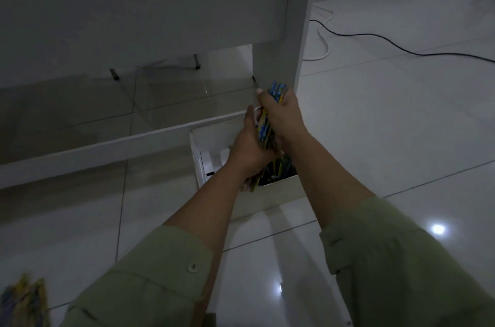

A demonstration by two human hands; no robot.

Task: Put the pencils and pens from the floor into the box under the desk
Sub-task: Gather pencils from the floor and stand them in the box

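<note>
There's a leftover pile of pencils (pixel 25 300) sitting on the floor by my left elbow, half cut off by the frame. Further out, my left hand (pixel 247 151) and right hand (pixel 281 117) are both clenching one fat bundle of pens and pencils (pixel 265 125) right over the white box (pixel 267 198) by the desk leg (pixel 284 58). I'm worrying a few are going to slide out and miss the opening. My hands are hiding most of the box's insides, and it's dim.
</note>
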